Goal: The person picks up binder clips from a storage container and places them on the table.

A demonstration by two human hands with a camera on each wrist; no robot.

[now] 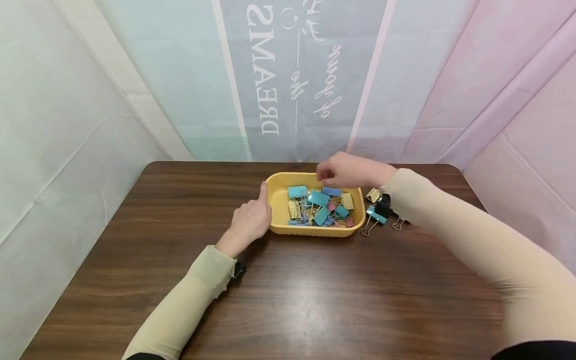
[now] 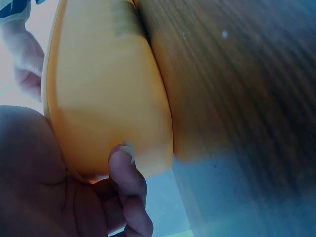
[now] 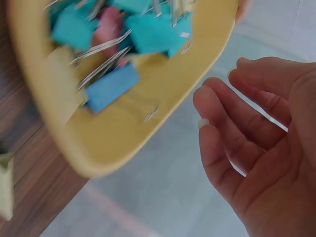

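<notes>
A yellow plastic bin (image 1: 279,200) stands on the table, with a pile of binder clips (image 1: 318,198) in teal, blue, pink and cream inside it. My left hand (image 1: 252,217) grips the bin's left end; one finger lies along the rim, and others curl against the outer wall (image 2: 108,89) in the left wrist view. At the bin's back rim, my right hand (image 1: 344,170) hovers with loosely bent fingers (image 3: 217,153) and holds nothing. A blue clip (image 3: 112,88) lies in the bin close to that hand.
Several loose binder clips, among them a teal one (image 1: 376,214) and a cream one (image 1: 373,195), lie right of the bin, partly behind the right wrist. A printed cloth (image 1: 301,145) hangs behind the dark wooden table (image 1: 288,295).
</notes>
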